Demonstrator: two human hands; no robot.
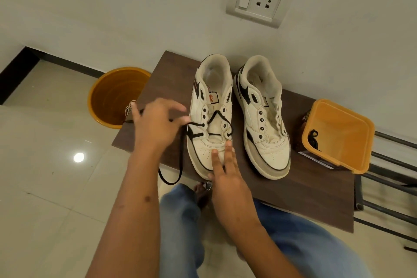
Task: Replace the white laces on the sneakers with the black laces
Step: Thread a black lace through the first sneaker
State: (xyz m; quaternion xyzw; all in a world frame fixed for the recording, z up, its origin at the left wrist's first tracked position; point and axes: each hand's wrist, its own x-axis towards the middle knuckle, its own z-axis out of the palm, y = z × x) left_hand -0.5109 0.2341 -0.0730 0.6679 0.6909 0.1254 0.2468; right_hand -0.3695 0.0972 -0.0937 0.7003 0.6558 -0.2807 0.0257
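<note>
The left hand (155, 124) pinches one end of the black lace (180, 165) just outside the eyelets of the left sneaker (209, 119), while the right hand (223, 165) lies open, fingers flat on that shoe's toe to steady it. The lace runs through the lower eyelets only, and its slack drops in a long loop below the left wrist, over the edge of the table (293, 187).

A hard tug could slide the shoe toward the left hand if the right one eases off, or leave the two ends uneven (the loop could also snag the table edge).

The shoes are worn, creased white leather with black trim and rubbery grey toes; the right sneaker (264, 119), beyond the right hand, has bare eyelets. Further right, a smooth orange plastic tub (347, 133) holds another dark lace (313, 137). Something pale, perhaps the white laces (130, 107), lies just past the left hand.
</note>
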